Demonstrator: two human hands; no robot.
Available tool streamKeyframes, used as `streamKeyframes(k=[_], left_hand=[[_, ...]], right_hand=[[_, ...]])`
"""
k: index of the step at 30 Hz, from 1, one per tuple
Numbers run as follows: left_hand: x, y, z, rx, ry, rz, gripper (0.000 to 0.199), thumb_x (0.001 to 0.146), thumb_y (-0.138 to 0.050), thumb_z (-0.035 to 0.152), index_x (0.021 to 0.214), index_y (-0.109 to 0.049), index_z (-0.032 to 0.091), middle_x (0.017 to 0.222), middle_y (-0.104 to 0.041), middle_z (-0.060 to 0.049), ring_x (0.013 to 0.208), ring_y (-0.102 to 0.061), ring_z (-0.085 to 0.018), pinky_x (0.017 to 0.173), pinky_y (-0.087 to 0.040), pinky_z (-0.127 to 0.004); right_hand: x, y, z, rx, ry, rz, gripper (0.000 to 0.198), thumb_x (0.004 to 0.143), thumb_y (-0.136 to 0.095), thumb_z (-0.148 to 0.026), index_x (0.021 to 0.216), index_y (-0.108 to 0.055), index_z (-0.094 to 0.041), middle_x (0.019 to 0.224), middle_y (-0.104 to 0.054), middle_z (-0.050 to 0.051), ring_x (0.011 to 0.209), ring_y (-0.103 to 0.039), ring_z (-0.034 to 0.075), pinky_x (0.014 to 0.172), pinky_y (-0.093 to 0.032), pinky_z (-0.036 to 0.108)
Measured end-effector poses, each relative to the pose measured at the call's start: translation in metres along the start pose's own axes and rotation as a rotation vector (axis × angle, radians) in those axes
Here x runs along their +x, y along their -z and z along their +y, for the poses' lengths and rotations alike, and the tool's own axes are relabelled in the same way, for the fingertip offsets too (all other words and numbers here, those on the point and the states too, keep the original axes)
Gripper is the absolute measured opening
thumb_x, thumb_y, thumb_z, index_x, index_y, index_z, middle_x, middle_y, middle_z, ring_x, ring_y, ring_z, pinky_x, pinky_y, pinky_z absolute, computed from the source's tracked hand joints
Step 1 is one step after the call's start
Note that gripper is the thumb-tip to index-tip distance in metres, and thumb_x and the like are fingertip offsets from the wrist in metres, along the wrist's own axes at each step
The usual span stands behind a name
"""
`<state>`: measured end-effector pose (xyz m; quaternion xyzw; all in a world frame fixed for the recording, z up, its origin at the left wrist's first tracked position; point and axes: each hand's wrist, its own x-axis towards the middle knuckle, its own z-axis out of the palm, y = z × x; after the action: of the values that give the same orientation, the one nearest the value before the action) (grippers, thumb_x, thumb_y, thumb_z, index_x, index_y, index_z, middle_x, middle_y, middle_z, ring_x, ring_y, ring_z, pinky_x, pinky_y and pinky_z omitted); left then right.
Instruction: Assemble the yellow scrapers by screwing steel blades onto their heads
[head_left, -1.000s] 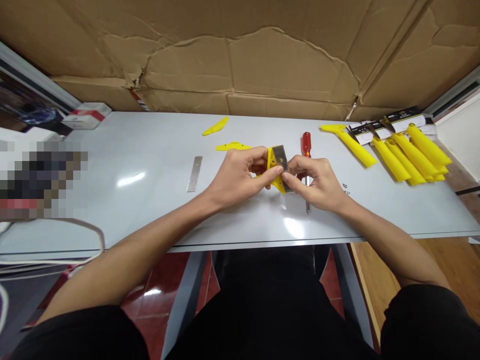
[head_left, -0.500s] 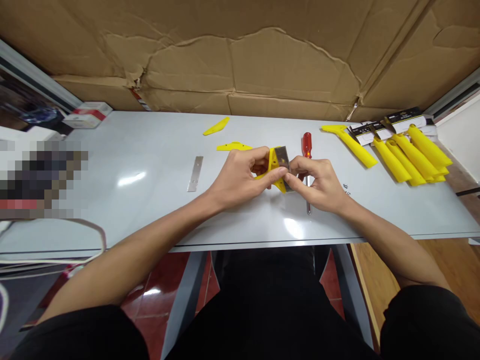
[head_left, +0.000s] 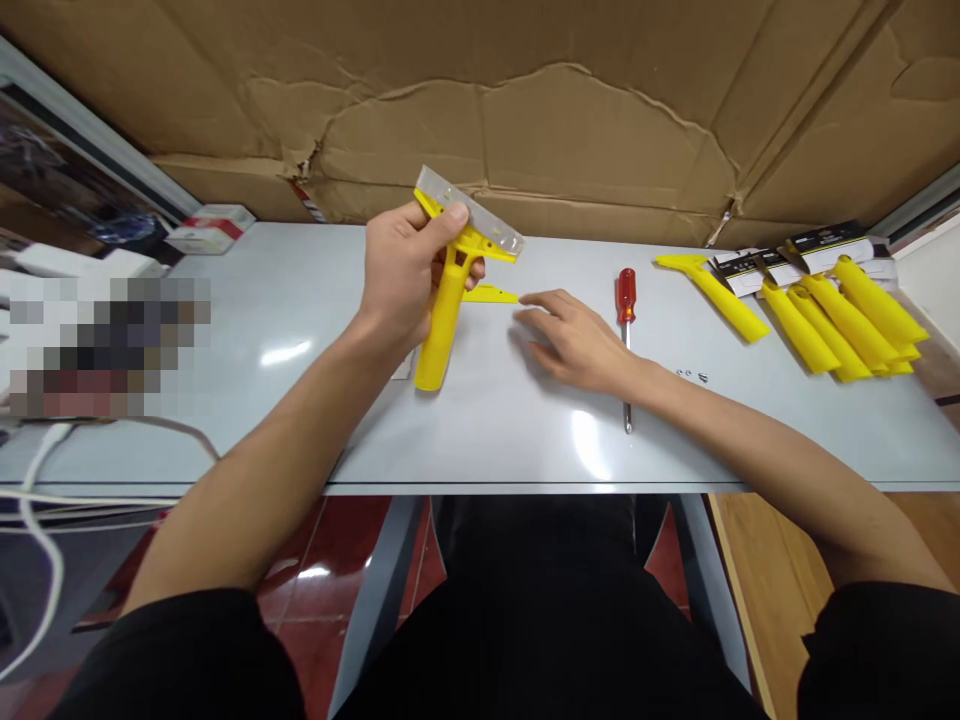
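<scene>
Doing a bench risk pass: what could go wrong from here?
1. The thumb of the left hand presses the metal blade onto the yellow scraper; easing off might let it slip.
2. The small metal parts lie loose beyond the forearm of the right hand; a sweep could scatter them.
3. That forearm crosses the screwdriver; a bump might roll it.

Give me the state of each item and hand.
Left hand: gripping scraper.
Scraper: raised, handle down.
Blade: against scraper head.
Right hand: open, beside strip.
Strip: lying flat, partly hidden.
Screwdriver: lying unheld.
Screws: loose, unheld.
Spare handle: lying unheld.
Handles: piled, overlapping.
</scene>
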<state>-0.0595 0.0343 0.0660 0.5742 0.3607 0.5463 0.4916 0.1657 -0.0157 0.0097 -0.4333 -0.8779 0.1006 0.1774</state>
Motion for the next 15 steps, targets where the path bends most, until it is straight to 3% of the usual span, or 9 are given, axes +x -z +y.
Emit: streamKeyframes(k=[2, 4, 7, 9, 12, 15], left_hand=[[0.002, 0.001, -0.002, -0.064, 0.038, 0.017, 0.048, 0.082, -0.092, 0.061, 0.083, -0.064, 0.023, 0.074, -0.067, 0.002, 0.065, -0.061, -0.011, 0.059, -0.046, -0.030], [0.000, -0.002, -0.002, -0.106, 0.073, 0.016, 0.044, 0.080, -0.092, 0.057, 0.079, -0.065, 0.023, 0.072, -0.065, 0.002, 0.064, -0.059, -0.012, 0.059, -0.047, -0.031], [-0.006, -0.007, 0.001, -0.105, 0.132, -0.010, 0.037, 0.083, -0.089, 0.052, 0.080, -0.065, 0.024, 0.072, -0.066, 0.002, 0.070, -0.064, -0.014, 0.061, -0.047, -0.031], [-0.009, -0.010, 0.002, -0.112, 0.148, -0.021, 0.036, 0.083, -0.089, 0.050, 0.081, -0.064, 0.025, 0.073, -0.068, 0.001, 0.074, -0.067, -0.015, 0.061, -0.047, -0.030], [-0.012, -0.015, 0.003, -0.149, 0.151, -0.042, 0.037, 0.081, -0.092, 0.048, 0.082, -0.066, 0.022, 0.074, -0.070, -0.001, 0.069, -0.067, -0.014, 0.056, -0.047, -0.029], [-0.016, -0.020, 0.003, -0.164, 0.167, -0.069, 0.036, 0.084, -0.092, 0.045, 0.083, -0.067, 0.019, 0.073, -0.070, 0.000, 0.059, -0.065, -0.011, 0.052, -0.048, -0.026]], right_hand=[[0.031, -0.013, -0.009, -0.100, 0.040, -0.093, 0.066, 0.108, -0.051, -0.036, 0.170, -0.048, -0.013, 0.181, -0.026, 0.016, 0.169, -0.033, 0.034, 0.140, -0.037, 0.056], [0.058, -0.020, -0.020, -0.165, 0.053, -0.179, 0.067, 0.113, -0.041, -0.040, 0.175, -0.041, -0.014, 0.183, -0.019, 0.015, 0.173, -0.024, 0.033, 0.144, -0.031, 0.055], [0.078, -0.019, -0.033, -0.248, 0.046, -0.280, 0.058, 0.114, -0.024, -0.028, 0.151, -0.064, -0.009, 0.165, -0.049, 0.019, 0.159, -0.044, 0.031, 0.133, -0.041, 0.052], [0.074, -0.013, -0.037, -0.281, 0.025, -0.295, 0.057, 0.110, -0.021, -0.015, 0.134, -0.072, -0.006, 0.146, -0.061, 0.022, 0.146, -0.053, 0.030, 0.121, -0.046, 0.048], [0.049, 0.001, -0.031, -0.278, -0.038, -0.225, 0.050, 0.108, -0.030, -0.014, 0.137, -0.070, -0.007, 0.133, -0.065, 0.022, 0.129, -0.057, 0.026, 0.103, -0.047, 0.038], [0.017, 0.020, -0.011, -0.204, -0.146, -0.108, 0.038, 0.105, -0.048, -0.017, 0.133, -0.073, -0.012, 0.129, -0.067, 0.017, 0.109, -0.059, 0.017, 0.087, -0.040, 0.027]])
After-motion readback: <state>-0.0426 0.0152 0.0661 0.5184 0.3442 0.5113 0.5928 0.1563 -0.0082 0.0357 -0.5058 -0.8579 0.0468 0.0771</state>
